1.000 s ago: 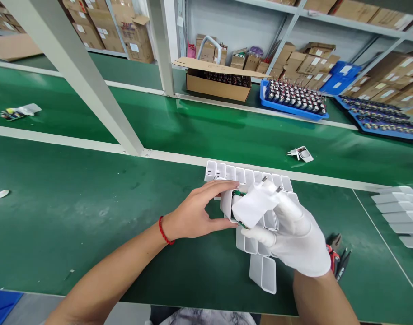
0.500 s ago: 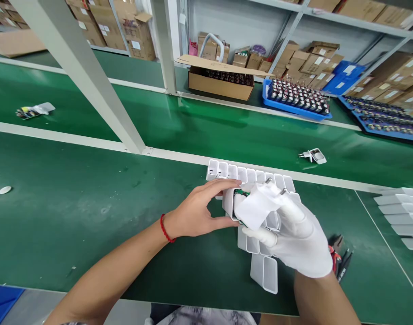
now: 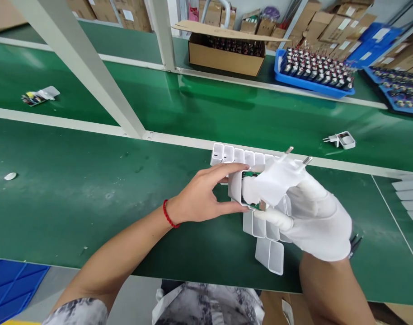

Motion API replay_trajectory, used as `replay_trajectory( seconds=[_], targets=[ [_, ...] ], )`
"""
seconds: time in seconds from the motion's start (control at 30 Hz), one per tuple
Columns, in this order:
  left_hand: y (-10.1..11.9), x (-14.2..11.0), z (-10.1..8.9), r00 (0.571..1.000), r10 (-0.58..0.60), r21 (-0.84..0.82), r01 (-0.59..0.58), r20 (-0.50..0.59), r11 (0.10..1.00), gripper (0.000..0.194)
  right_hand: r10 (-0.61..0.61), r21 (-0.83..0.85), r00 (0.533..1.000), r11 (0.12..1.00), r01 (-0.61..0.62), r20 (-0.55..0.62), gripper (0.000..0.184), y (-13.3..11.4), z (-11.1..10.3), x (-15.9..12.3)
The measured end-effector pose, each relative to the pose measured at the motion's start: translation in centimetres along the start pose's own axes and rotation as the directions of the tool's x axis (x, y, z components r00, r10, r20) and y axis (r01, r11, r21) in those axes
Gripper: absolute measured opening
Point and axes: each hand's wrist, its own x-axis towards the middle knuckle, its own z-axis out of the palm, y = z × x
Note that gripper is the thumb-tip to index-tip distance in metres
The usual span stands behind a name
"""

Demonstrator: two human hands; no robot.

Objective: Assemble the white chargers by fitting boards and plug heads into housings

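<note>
Bare left hand point(image 3: 201, 194) pinches a white charger shell point(image 3: 236, 192); gloved right hand point(image 3: 315, 216) grips the pronged plug cap point(image 3: 277, 180) against it. Empty shells point(image 3: 269, 255) crowd beneath; a loose plug point(image 3: 342, 140) lies at two o'clock.

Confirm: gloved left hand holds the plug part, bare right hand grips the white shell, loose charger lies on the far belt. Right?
Hands are swapped. In the head view the gloved right hand holds the plug part, and the bare left hand grips the white shell. The loose charger does lie on the far belt.
</note>
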Motion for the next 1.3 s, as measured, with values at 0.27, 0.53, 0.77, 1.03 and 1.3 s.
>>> replay_trajectory(
  seconds=[0.27, 0.53, 0.77, 1.03, 1.3],
  targets=[
    [0.11, 0.02, 0.0, 1.0, -0.002, -0.046, 0.002, 0.008, 0.999, 0.061, 0.001, 0.067, 1.0, 0.998, 0.0, -0.009, 0.074, -0.04, -0.02, 0.14],
    [0.28, 0.01, -0.07, 0.999, -0.041, -0.003, 0.041, 0.032, 0.999, 0.061, 0.033, 0.09, 0.999, 0.995, -0.032, -0.004, 0.073, -0.05, -0.07, -0.02],
    [0.31, -0.02, -0.05, 0.998, -0.044, -0.005, 0.044, 0.036, 0.999, 0.06, -0.037, 0.031, 0.999, 0.999, 0.037, 0.022, 0.079, 0.04, -0.25, -0.17],
    [0.03, -0.14, 0.0, 0.999, -0.028, 0.04, 0.026, 0.031, 0.999, 0.06, -0.104, -0.349, 0.994, 0.933, 0.086, -0.034, 0.073, 0.13, -0.09, -0.66],
    [0.02, -0.1, -0.04, 0.999, -0.023, -0.006, 0.023, 0.048, 1.0, 0.06, -0.166, -0.412, 0.986, 0.896, 0.165, 0.033, 0.081, -0.15, -0.26, -0.16]
  ],
)
